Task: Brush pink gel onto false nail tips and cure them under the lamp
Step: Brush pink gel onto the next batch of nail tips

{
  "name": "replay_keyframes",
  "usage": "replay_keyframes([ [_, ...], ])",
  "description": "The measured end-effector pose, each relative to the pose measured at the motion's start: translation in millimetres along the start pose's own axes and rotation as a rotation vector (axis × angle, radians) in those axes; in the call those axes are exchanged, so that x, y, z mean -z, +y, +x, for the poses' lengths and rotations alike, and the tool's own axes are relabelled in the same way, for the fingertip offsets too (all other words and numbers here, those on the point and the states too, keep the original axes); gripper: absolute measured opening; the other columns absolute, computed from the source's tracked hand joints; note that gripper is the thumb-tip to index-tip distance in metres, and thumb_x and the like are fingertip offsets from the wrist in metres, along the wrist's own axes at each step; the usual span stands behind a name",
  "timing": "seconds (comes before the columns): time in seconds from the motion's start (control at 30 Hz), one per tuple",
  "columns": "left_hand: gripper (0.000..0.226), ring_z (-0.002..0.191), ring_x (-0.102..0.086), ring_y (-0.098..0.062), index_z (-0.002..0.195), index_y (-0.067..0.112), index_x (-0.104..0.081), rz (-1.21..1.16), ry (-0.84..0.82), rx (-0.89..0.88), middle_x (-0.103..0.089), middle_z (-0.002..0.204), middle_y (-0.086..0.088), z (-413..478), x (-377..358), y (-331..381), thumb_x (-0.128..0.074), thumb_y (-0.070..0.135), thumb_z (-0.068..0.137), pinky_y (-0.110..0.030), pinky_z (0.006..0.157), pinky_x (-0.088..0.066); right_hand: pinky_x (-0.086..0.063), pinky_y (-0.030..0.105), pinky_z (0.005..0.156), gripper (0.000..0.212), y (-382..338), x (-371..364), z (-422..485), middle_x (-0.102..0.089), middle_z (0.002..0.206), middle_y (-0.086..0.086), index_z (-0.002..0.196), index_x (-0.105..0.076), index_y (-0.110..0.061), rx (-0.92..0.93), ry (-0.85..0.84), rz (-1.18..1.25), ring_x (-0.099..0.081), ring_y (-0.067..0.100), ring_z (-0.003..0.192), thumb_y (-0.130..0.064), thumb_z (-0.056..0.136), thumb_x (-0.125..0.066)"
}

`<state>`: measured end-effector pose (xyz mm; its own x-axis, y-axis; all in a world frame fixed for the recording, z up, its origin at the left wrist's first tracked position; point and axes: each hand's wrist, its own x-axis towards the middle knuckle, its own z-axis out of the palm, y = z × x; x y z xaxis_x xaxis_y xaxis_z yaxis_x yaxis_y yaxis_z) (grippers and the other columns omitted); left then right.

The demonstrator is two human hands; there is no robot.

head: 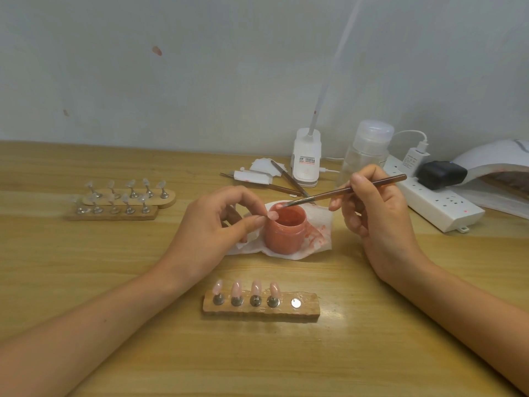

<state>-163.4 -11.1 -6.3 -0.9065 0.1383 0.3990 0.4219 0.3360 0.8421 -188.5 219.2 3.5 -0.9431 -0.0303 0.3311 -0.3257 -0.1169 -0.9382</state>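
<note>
A: left hand status?
B: left hand (217, 224) is pinching a small pale-pink false nail tip (272, 215) between thumb and forefinger, holding it just beside the near-left rim of the open round pink gel jar (284, 230).
A: right?
B: right hand (375, 213) is gripping a thin brown-handled brush (346, 191) pen-style. Bristle end is touching the jar's far rim, handle is angling up past the knuckles.
A: jar location?
B: sitting between the two hands, on a white pink-smeared paper wipe (317, 242) on the wooden counter (114, 282).
A: other tips?
B: four pink-coated tips (237, 287) are standing on a rectangular wooden holder block (260, 309), nearer the person than both hands, between the wrists. Its last spot is showing only a round metal disc (296, 303).
A: lamp?
B: white domed curing lamp (498, 164) is sitting beyond and right of the right hand, behind a white power strip (438, 204). Two more wooden holders (114, 212) with clear tips are sitting well left of the left hand.
</note>
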Motion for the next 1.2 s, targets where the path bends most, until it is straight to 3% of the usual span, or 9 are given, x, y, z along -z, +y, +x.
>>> replay_keyframes([
  [0.1,0.009,0.062,-0.063,-0.018,0.084,0.020,-0.071,-0.008,-0.004,0.012,-0.070,0.084,0.012,-0.4,-0.2,-0.2,-0.075,0.012,0.084,-0.038,0.063,-0.056,-0.031,0.014,0.038,0.020,-0.3,-3.0,-2.2,-0.069,0.069,0.003,0.085,-0.049,-0.016,0.028,-0.062,-0.020,-0.043,0.007,0.045,-0.033,0.094,-0.053],
  [0.2,0.007,0.061,-0.063,-0.017,0.083,0.020,-0.071,-0.012,0.000,0.028,-0.070,0.083,0.011,-0.8,-0.8,0.0,-0.076,0.015,0.084,-0.042,0.065,-0.055,-0.031,0.014,0.038,0.018,1.5,-1.1,-0.1,-0.068,0.066,0.003,0.085,-0.049,-0.017,-0.019,0.022,-0.046,-0.041,0.007,0.045,-0.023,0.101,-0.049],
  [0.4,0.007,0.061,-0.064,-0.016,0.084,0.018,-0.070,-0.002,-0.002,0.058,-0.071,0.084,0.010,-0.9,-1.1,0.7,-0.075,0.013,0.084,-0.030,0.061,-0.054,-0.032,0.013,0.038,0.022,-2.0,-3.3,-3.1,-0.069,0.069,0.003,0.086,-0.049,-0.014,0.031,-0.069,-0.014,-0.043,0.006,0.045,-0.035,0.092,-0.053],
  [0.53,0.005,0.062,-0.064,-0.015,0.086,0.017,-0.070,0.001,-0.006,0.079,-0.071,0.086,0.009,-0.9,-0.8,1.0,-0.074,0.015,0.084,-0.025,0.059,-0.054,-0.031,0.014,0.038,0.017,0.1,-0.8,-1.6,-0.068,0.065,0.003,0.085,-0.049,-0.016,-0.029,0.037,-0.054,-0.040,0.007,0.045,-0.023,0.101,-0.049],
  [0.73,0.005,0.060,-0.063,-0.011,0.084,0.016,-0.070,-0.012,-0.004,0.096,-0.070,0.082,0.008,-1.4,-0.6,1.8,-0.074,0.013,0.085,-0.023,0.059,-0.054,-0.031,0.014,0.039,0.018,-1.1,-3.4,-3.3,-0.069,0.068,0.004,0.085,-0.049,-0.016,0.034,-0.048,-0.026,-0.041,0.007,0.044,-0.030,0.096,-0.052],
  [0.9,0.006,0.060,-0.063,-0.012,0.082,0.016,-0.069,-0.014,0.002,0.092,-0.071,0.082,0.005,-2.0,-1.5,3.2,-0.074,0.013,0.084,-0.025,0.057,-0.053,-0.030,0.015,0.039,0.019,1.1,1.1,-0.6,-0.068,0.065,0.003,0.084,-0.049,-0.017,0.006,0.042,-0.035,-0.039,0.006,0.043,-0.020,0.102,-0.048],
  [1.07,0.007,0.060,-0.063,-0.011,0.083,0.016,-0.069,-0.015,0.004,0.094,-0.070,0.081,0.005,-1.6,-1.4,2.8,-0.074,0.012,0.085,-0.022,0.056,-0.053,-0.033,0.014,0.040,0.018,1.2,-1.3,-1.8,-0.069,0.068,0.004,0.085,-0.051,-0.017,0.059,-0.051,-0.024,-0.042,0.007,0.045,-0.033,0.094,-0.054],
  [1.2,0.006,0.061,-0.063,-0.012,0.083,0.017,-0.069,-0.013,0.003,0.099,-0.071,0.083,0.004,-1.9,-1.2,2.6,-0.074,0.014,0.084,-0.025,0.056,-0.054,-0.034,0.014,0.040,0.019,2.2,0.7,-2.1,-0.067,0.063,0.005,0.083,-0.051,-0.018,0.052,-0.002,-0.069,-0.041,0.007,0.044,-0.019,0.102,-0.049],
])
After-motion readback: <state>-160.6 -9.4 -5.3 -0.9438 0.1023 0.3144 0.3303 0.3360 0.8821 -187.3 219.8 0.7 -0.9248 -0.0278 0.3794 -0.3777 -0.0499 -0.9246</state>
